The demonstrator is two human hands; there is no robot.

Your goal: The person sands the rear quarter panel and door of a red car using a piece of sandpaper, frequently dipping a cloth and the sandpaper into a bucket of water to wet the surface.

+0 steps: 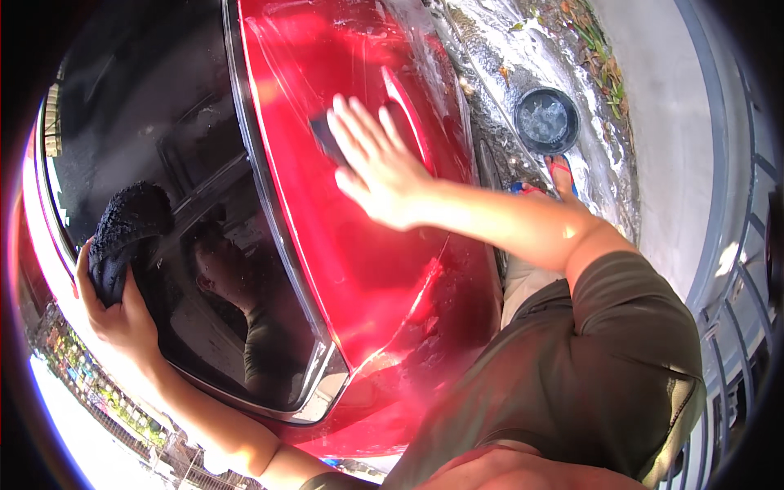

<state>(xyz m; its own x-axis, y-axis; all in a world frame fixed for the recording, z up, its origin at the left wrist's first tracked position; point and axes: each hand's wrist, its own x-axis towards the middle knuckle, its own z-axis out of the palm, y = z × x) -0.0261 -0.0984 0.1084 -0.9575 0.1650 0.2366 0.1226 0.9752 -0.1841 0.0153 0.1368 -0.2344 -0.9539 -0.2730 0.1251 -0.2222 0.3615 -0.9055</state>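
Apparently, the right hand (380, 171) partly hides a cloth (325, 136), basin (521, 129) beyond.

Out in the open air here, sun blazing, and it looks like a driveway or roadside strip! 1 red car (351, 286) fills the middle; the wet ground (490, 49) gleams with white suds around 1 dark basin (519, 122). Leaves (603, 61) line a pale wall (661, 122), grey railings (739, 302) rise beyond, greenery (122, 408) opposite. Whether a home adjoins, can't tell.
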